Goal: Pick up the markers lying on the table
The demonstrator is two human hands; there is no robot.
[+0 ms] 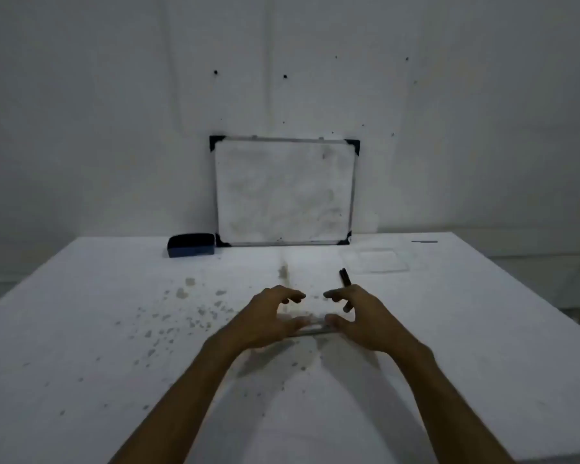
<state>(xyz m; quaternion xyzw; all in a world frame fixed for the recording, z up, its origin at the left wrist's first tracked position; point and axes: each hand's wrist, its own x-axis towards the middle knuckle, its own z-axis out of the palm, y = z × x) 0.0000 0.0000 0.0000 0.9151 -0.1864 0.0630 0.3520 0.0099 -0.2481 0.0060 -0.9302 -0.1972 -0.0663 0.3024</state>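
Two hands holding clear box, whiteboard blank

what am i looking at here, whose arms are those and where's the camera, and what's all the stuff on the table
The camera sits on a person's head and looks forward and down, so the two bare arms are that person's own. There is only this one view. The left hand and right hand are curled toward each other over a white table and seem to hold a thin clear thing between their fingertips; what it is I cannot tell. Behind the right hand lies a black marker. Farther back a small whiteboard leans on the wall, with a blue eraser to its left and a clear lid to its right. Grey stains speckle the table.
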